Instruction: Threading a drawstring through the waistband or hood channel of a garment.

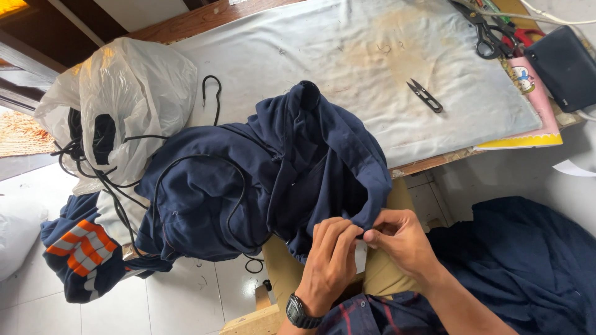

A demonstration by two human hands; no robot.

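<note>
Navy garment (298,167): heaped at the near edge of the surface (372,56), its lower hem hanging over toward your lap. Your left hand (332,260) and right hand (400,239) meet at that hem; the fingers (347,231) of both are closed in a pinch on the fabric edge, tips almost touching. Wristwatch (300,312): black, on your left wrist. Black cord (233,205): looped across the garment and trailing left. White plastic bag (124,99): to the left, with more cords spilling out. Thread snips (425,95): lying apart on the pale cover. Scissors (487,31): far right corner, beside a dark phone (565,65). Second navy cloth (528,260): at your right.
</note>
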